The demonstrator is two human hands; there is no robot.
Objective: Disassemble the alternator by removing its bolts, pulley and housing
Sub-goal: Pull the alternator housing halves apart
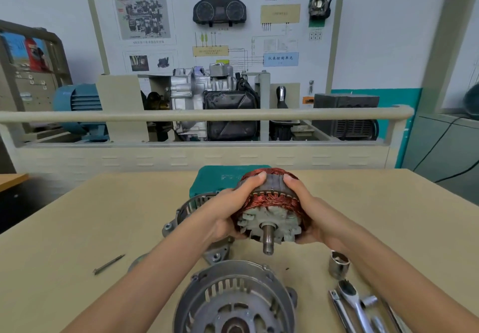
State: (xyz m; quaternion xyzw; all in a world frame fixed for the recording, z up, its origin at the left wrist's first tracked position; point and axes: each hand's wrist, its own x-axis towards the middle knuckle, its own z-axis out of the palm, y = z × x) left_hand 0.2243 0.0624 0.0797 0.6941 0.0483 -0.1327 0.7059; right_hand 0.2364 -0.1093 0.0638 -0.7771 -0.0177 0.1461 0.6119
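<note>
Your left hand (234, 203) and right hand (307, 209) hold the stator-and-rotor assembly (272, 203) above the tan table (77, 229), fingers curled over its grey laminated core from either side, fingertips nearly meeting on top and thumbs under the lower edge. Copper windings (269, 199) ring the core; the rotor shaft (268, 239) points toward you and slightly down, with the pale fan blades around its base. One housing half (233, 299), a round slotted aluminium casting, lies flat on the table nearest you, directly below the shaft. A second housing half (191, 208) rests behind your left wrist, partly hidden by it. A green case (212, 180) sits on the table beyond the assembly. A long bolt (108, 264) lies well apart on the left. To the right, near your forearm, stand a socket (339, 264) and, closer to you, a ratchet wrench (353, 301) among other steel tools. A training display board (215, 22) fills the background.
</note>
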